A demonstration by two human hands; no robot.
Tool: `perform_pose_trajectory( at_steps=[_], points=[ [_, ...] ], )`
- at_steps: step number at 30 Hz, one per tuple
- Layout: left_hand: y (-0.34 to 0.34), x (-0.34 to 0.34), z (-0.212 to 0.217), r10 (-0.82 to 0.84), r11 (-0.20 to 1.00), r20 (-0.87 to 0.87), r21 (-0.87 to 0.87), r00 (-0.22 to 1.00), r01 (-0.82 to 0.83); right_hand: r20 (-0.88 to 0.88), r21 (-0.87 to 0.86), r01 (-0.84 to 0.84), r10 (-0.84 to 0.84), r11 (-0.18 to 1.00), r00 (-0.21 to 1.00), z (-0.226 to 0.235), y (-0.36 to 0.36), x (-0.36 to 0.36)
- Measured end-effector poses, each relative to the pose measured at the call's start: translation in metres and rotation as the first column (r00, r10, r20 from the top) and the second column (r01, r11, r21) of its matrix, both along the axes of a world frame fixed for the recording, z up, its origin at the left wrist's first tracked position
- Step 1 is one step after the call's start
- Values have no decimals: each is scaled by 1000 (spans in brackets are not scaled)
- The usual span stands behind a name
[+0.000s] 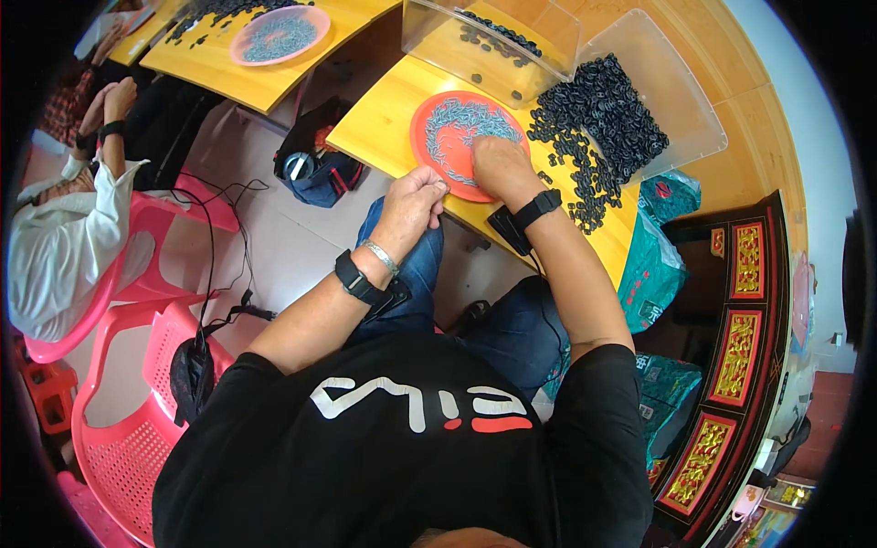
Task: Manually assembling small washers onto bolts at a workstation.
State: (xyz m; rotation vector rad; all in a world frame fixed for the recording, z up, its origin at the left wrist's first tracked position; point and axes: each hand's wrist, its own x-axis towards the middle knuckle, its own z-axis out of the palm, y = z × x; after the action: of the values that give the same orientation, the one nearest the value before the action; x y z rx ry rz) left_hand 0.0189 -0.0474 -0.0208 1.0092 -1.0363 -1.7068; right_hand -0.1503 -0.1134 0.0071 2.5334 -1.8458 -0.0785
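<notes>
An orange round plate (427, 117) full of small grey metal pieces (457, 123) lies at the near edge of a yellow wooden table (384, 114). My right hand (498, 164) rests on the plate's near side, fingers down among the grey pieces. My left hand (416, 196) hovers just off the table edge beside the plate, fingers pinched together on something too small to make out. Right of the plate lies a heap of small black rings (594, 119), spilling from a clear plastic lid (681, 82).
A clear plastic box (429, 27) with a few black rings stands behind the plate. A second table (228, 73) at the left carries a pink plate (279, 36). Another person (64, 228) sits on a pink chair (151, 247); another pink chair (119, 429) is nearer. Green bags (653, 265) and a dark cabinet (740, 320) stand at right.
</notes>
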Motion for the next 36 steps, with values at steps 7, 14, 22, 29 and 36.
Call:
perform_pose_trajectory(
  at_steps=[7, 14, 22, 29, 36],
  points=[
    [0, -2, -1, -14, 1000, -3, 0, 1000, 14, 504, -99, 145, -75, 984, 860, -17, -6, -23],
    [0, -2, -4, -27, 1000, 17, -12, 999, 27, 890, 422, 63, -426, 905, 159, 1, 11, -36],
    [4, -4, 4, -39, 999, 21, 6, 999, 39, 889, 451, 35, -453, 892, 74, 17, 52, -27],
    [12, -9, 9, -35, 971, 212, -224, 977, 84, 931, 364, -36, -364, 931, 5, 19, 84, -8],
    [16, -9, 9, 59, 885, 380, -448, 923, 128, 958, 285, -53, -282, 957, 45, 14, 92, 0]
  ],
)
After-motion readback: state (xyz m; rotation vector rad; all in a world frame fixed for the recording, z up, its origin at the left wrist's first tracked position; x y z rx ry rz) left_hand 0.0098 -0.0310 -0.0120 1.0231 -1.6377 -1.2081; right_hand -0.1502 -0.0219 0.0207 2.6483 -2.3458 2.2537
